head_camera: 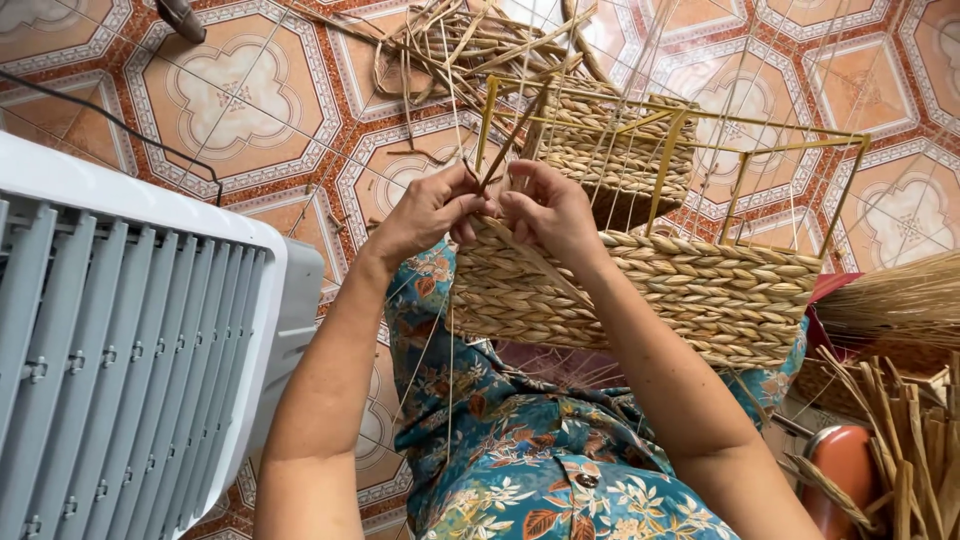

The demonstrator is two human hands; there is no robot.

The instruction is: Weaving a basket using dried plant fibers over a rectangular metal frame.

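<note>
Above the half-woven straw basket (pixel 640 290) on its yellow wire frame (pixel 700 130), left hand (pixel 425 212) and right hand (pixel 550 212) pinch one brown reed strand (pixel 510 140); keeping it taut and pressed tightly against the finished rows seems wise.

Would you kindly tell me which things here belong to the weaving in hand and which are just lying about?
In use: left hand, right hand, half-woven basket, yellow wire frame, straw strand.
Lying about: white slatted appliance, straw pile, black cable, reed bundle.

Likely home craft corner: patterned floor tiles (pixel 250 80), loose reed piles (pixel 900 300), fan heater (pixel 130 350).
</note>
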